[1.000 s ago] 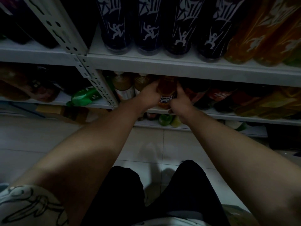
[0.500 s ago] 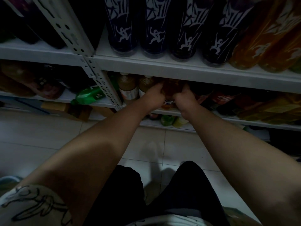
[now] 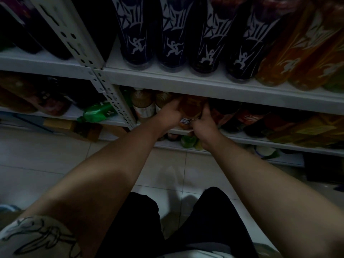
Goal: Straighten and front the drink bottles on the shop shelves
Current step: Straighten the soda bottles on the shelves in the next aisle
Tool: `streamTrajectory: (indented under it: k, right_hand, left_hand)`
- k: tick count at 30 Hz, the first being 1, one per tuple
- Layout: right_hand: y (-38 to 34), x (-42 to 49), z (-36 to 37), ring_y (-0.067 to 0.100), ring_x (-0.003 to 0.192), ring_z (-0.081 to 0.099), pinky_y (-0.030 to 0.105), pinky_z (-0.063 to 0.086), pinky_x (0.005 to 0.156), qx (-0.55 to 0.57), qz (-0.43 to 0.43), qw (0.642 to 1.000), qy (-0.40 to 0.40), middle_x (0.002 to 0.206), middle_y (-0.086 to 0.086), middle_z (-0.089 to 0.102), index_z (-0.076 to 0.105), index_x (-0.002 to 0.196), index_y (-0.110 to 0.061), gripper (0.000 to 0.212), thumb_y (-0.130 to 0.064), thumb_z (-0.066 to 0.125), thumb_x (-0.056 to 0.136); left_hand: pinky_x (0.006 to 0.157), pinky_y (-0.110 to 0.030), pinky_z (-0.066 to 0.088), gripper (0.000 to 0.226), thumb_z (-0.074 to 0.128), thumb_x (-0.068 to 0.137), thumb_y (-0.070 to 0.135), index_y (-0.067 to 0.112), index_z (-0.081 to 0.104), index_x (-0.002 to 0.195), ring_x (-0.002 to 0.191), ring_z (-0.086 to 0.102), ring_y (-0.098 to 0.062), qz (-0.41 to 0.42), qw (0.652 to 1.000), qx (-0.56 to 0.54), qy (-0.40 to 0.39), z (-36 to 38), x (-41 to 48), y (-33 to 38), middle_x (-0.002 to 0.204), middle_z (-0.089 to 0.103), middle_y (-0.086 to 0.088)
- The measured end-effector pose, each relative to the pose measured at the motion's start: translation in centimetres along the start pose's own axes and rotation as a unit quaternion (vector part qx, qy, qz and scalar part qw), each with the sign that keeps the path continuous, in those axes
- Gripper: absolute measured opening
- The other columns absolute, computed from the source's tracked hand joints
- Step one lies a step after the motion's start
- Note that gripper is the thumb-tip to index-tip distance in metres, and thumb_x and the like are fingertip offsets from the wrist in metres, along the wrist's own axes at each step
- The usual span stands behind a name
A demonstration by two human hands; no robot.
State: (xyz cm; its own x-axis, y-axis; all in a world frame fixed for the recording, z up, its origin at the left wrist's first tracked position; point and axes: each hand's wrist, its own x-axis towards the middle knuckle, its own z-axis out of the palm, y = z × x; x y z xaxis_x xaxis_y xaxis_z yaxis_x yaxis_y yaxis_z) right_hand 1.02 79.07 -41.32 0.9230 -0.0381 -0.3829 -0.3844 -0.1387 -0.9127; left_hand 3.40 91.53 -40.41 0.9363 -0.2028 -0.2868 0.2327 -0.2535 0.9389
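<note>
We look down on a pale, glossy tiled floor (image 3: 46,161). A brown cardboard box (image 3: 57,124) lies on it at the far left. Nearest us are black fabric shorts (image 3: 145,220) and a white sleeve with black line drawings (image 3: 37,237).

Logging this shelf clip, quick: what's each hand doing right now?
Left hand: closed, gripping the amber bottle from its left side.
Right hand: closed, gripping the same amber bottle from its right side.
</note>
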Motion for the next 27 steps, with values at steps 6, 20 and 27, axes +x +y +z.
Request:
streamTrajectory:
  k: [6,20,27]
  right_hand:
    - [0.8,-0.9,0.2,0.006,0.108,0.055,0.025,0.046,0.090,-0.049,-0.015,0.996,0.068,0.124,-0.010,0.055,0.038,0.141,-0.029,0.077,-0.011,0.073,0.074]
    - [-4.5,-0.1,6.2,0.032,0.100,0.058,0.027,0.038,0.073,-0.347,-0.092,0.932,0.052,0.110,0.016,0.061,0.053,0.108,-0.006,0.025,-0.024,0.054,0.090]
    - [-4.9,1.4,8.8,0.031,0.085,0.061,0.029,0.034,0.062,-0.435,-0.118,0.887,0.097,0.091,0.016,0.065,0.048,0.073,-0.014,0.025,-0.029,0.052,0.093]
  left_hand:
    - [0.099,-0.018,0.041,0.048,0.063,0.082,0.017,0.020,0.058,0.130,0.117,0.054,-0.006,-0.008,0.999,0.033,-0.006,-0.5,-1.7,-0.3,0.127,0.061,0.005]
    - [0.089,-0.019,0.035,0.046,0.052,0.083,-0.002,0.004,0.051,0.129,0.111,0.056,-0.034,0.036,0.933,0.259,0.248,-11.2,-7.7,-0.1,0.120,0.061,-0.019]
    - [0.101,-0.042,0.040,0.055,0.055,0.086,0.005,0.004,0.036,0.138,0.121,0.048,-0.035,0.002,0.954,0.273,0.126,-12.2,-5.8,-0.7,0.130,0.049,-0.023]
